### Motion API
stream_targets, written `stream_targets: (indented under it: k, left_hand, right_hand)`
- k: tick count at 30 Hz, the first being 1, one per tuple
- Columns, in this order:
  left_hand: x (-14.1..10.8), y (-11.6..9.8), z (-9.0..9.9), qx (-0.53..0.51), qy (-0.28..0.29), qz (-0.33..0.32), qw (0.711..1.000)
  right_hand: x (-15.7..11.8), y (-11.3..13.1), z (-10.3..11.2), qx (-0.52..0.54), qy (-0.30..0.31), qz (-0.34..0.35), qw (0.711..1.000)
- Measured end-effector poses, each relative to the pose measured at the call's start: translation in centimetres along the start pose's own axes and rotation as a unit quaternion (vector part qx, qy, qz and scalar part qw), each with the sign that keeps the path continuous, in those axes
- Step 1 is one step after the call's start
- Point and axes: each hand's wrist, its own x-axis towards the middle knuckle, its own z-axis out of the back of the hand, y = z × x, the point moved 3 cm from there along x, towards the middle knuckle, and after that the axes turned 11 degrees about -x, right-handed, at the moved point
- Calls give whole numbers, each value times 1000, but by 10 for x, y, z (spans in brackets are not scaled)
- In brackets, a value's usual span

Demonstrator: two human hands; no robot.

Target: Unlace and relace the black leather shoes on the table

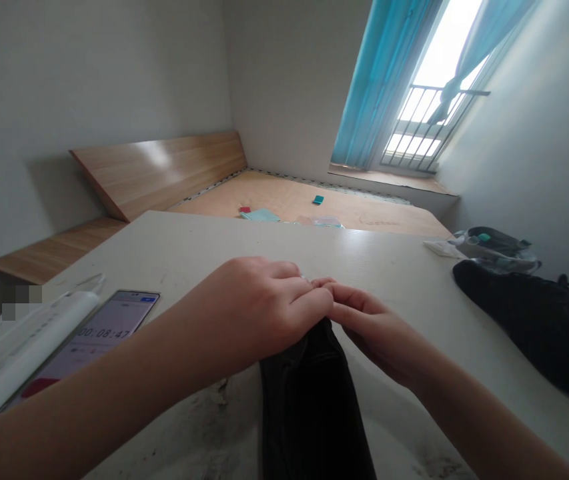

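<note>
A black shoe (309, 413) points away from me on the white table (204, 247), its near part cut off by the bottom edge. My left hand (274, 300) is curled over the shoe's far end, closed, with the fingers bent downward and partly hidden. Against its fingertips press the closed fingers of my right hand (364, 313), just past the shoe's tip. A tiny pale glint shows between the two hands; I cannot make out what it is. At the right lies another black shoe (529, 320), apart from both hands.
Left of my left forearm lie a phone (109, 327) showing a running timer and a long white packaged item (39, 353). A clear plastic bag (499, 250) sits behind the right shoe. Past the table is a wooden bed (274, 187) with small items on it.
</note>
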Motion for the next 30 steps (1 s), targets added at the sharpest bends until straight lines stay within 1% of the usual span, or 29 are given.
stream_targets:
  k: [3,6,10,13,15,17,18,20,22,24,27,30]
  left_hand:
    - [0,3,-1,-27,11,35,999]
    - [-3,7,-2,-67,55,80,993]
    - [-9,11,0,-136,119,135,974]
    - [-10,13,0,-159,161,182,957]
    - [-10,15,0,-161,180,209,948]
    - [-7,15,0,-155,184,228,944]
    - [-6,14,1,-151,181,233,944]
    - [-5,13,1,-149,177,234,944]
    - [-4,11,0,-156,185,230,943]
    - [-5,9,-2,-165,199,231,938]
    - [-7,8,-3,-182,206,231,933]
    - [-8,8,-2,-180,210,228,934]
  right_hand:
    - [0,3,2,27,-12,-8,1000]
    - [2,1,8,19,-34,-23,999]
    - [5,-5,15,-8,-66,-58,996]
    - [5,-7,15,-1,-83,-71,994]
    - [4,-5,13,7,-96,-76,992]
    - [3,0,11,26,-90,-77,993]
    - [3,3,10,41,-74,-77,993]
    - [1,9,5,80,-21,-74,994]
    - [0,12,2,106,19,-65,992]
    - [0,11,3,102,10,-60,993]
    - [-1,4,7,68,-30,-68,995]
    - [0,0,11,51,-30,-59,996]
